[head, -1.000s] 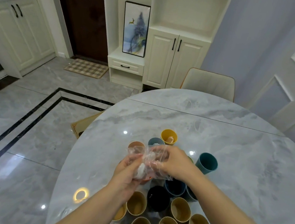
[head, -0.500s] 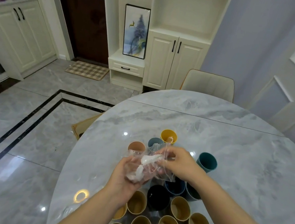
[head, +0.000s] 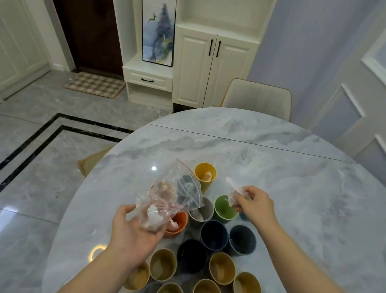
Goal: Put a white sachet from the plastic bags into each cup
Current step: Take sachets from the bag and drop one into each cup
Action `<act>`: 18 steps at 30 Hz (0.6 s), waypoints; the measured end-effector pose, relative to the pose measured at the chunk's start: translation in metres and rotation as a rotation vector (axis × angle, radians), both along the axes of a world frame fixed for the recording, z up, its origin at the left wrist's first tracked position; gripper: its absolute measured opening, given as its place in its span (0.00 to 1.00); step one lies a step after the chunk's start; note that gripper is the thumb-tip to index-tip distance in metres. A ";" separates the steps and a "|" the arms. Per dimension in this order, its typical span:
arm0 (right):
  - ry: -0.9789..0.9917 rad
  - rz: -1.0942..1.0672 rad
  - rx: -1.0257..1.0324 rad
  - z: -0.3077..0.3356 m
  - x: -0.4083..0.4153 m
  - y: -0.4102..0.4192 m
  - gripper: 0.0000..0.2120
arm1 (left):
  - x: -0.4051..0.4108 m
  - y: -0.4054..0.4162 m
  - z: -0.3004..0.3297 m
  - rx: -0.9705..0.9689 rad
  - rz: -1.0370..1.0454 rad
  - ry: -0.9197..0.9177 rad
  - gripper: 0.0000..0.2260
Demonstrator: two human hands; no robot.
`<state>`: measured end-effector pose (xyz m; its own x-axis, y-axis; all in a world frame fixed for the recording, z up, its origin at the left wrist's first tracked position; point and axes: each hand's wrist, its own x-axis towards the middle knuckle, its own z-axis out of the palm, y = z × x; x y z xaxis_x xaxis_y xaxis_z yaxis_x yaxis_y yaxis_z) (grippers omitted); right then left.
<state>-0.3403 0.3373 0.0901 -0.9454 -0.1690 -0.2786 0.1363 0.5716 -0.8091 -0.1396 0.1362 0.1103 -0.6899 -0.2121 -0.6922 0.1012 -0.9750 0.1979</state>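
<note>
The marble table [head: 281, 183] carries a cluster of cups near my edge: tan paper cups [head: 222, 267] in the nearest rows, then dark ones, then coloured ones further out. My left hand [head: 136, 231] is closed round the bottom of a clear zip bag [head: 175, 193], which stands tilted up and away to the right, mouth uppermost, with white sachets [head: 153, 219] bunched at its lower end against my palm. My right hand [head: 253, 204] pinches one white sachet [head: 233, 196] between thumb and fingers; its long axis runs up and to the left from the fingertips, and a thin tail points away from me. The green cup [head: 225, 209] lies directly below and slightly toward me from that sachet, nearer my right hand than my left, and looks empty. The yellow cup [head: 205, 176] beyond it and the orange cup [head: 177, 222] under the bag each show something pale inside, probably sachets, though the view is too soft to be certain. I can read no brand, label or writing on bag, sachets or cups.
</note>
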 end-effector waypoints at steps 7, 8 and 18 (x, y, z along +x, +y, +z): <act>-0.159 0.105 0.176 -0.048 -0.007 -0.003 0.13 | 0.003 -0.005 -0.001 0.008 0.007 0.067 0.23; -0.172 0.136 0.201 -0.052 -0.008 -0.004 0.15 | 0.004 -0.006 -0.002 0.011 0.011 0.069 0.24; -0.028 0.056 -0.015 -0.013 0.002 -0.014 0.16 | -0.005 -0.001 -0.005 -0.001 -0.022 0.007 0.23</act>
